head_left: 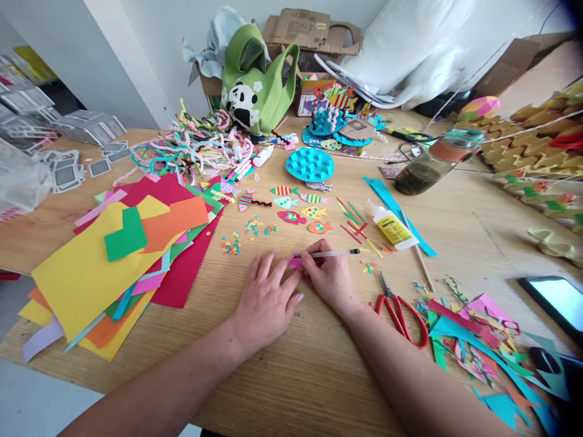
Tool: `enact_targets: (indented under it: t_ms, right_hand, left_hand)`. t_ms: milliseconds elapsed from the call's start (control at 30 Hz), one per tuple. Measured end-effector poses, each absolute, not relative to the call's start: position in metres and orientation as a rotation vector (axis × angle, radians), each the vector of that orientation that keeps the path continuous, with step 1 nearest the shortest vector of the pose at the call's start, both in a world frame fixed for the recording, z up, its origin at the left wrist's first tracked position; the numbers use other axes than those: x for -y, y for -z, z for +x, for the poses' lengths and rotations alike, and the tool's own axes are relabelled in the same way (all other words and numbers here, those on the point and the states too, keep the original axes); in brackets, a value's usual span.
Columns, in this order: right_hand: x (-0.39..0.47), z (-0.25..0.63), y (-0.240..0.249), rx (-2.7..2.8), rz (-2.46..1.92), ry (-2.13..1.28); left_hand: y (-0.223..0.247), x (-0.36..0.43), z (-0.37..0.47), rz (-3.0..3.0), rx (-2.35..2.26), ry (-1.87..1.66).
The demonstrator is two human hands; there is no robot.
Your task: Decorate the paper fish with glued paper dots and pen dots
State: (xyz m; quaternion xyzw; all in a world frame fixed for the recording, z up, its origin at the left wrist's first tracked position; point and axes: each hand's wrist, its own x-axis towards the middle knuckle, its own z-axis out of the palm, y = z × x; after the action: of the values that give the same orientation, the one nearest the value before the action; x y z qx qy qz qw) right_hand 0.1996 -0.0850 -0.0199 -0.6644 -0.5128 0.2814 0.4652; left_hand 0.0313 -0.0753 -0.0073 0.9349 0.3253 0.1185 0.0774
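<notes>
A pen (339,252) with a pale barrel and dark end is gripped in my right hand (331,276), its tip hidden by the fingers. Under the fingers lies a small purple paper piece (296,262), partly covered. My left hand (268,297) rests flat on the table with fingers spread, the fingertips beside the purple piece. Just beyond my hands are several decorated paper fish, among them an orange fish (320,227) and a red fish (291,216). Small paper dots (231,244) lie ahead of my left hand. Thin paper strips (353,220) lie past the pen.
To the right are red-handled scissors (401,312), a glue bottle (392,226), paper scraps (492,340) and a phone (558,303). Coloured sheets (91,267) are stacked left. Behind stand a blue egg-tray piece (310,164), pipe cleaners (195,145), a green bag (259,85) and a jar (437,161).
</notes>
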Motion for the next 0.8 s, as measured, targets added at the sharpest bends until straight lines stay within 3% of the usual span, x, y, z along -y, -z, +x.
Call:
enact_targets:
  t_ms: [800]
  right_hand:
    - [0.0871,0.1988,0.0193,1.264,-1.608,-0.631]
  left_hand:
    - [0.0061,0.0765,0.0308,2.787,-0.986,-0.349]
